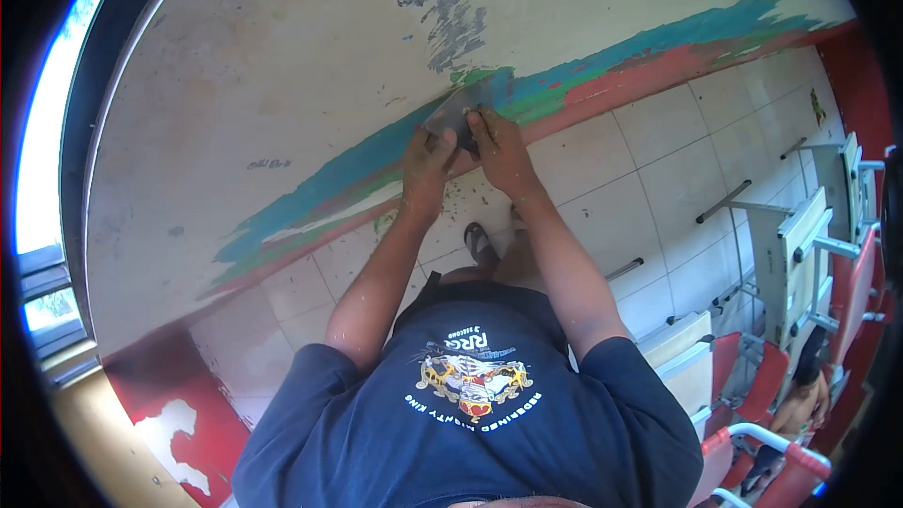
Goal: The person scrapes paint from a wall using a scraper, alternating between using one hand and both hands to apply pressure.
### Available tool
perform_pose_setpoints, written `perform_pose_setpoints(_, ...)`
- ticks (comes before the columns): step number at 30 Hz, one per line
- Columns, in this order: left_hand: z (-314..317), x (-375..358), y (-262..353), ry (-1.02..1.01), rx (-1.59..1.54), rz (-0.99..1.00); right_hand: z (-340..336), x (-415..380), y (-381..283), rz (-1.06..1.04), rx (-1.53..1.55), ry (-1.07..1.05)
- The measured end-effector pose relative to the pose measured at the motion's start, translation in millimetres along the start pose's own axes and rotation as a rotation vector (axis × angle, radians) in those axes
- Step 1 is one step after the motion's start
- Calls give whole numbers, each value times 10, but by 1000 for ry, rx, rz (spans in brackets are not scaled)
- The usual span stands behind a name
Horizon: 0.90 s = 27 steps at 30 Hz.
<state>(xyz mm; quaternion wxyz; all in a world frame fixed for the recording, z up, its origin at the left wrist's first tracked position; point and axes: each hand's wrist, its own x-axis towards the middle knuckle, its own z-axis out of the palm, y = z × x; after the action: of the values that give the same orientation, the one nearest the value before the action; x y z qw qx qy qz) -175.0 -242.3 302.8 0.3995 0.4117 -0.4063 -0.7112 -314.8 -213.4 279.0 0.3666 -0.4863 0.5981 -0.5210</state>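
Both my hands are closed round a flat grey scraper (453,111), its wide blade lying against the painted wall (282,75). My left hand (428,167) grips from the left, thumb and fingers near the blade's lower edge. From the right, my right hand (501,152) holds it with the thumb laid along it. Around the blade runs a band of exposed teal paint (376,146), with green and red layers beneath. A dark grey bare patch (456,28) rises above the scraper. The scraper's handle is mostly hidden by my fingers.
White floor tiles (621,188) with paint flakes lie below the wall. Chairs with writing boards (795,254) and red seats (762,381) crowd the right side. Another person (800,404) is at lower right. A bright window (47,150) stands at the left edge.
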Motion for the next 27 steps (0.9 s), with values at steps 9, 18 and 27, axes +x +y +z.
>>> perform_pose_setpoints(9, 218, 334, -118, 96, -242, -37, 65, 149, 111, 4, -46, 37)
perform_pose_setpoints(18, 469, 254, -115, 266, -313, 17, -34, 122, 20, 46, -262, -19)
perform_pose_setpoints(27, 333, 276, -245, 147, -446, -21, -519, -139, 236, 395, 142, -479)
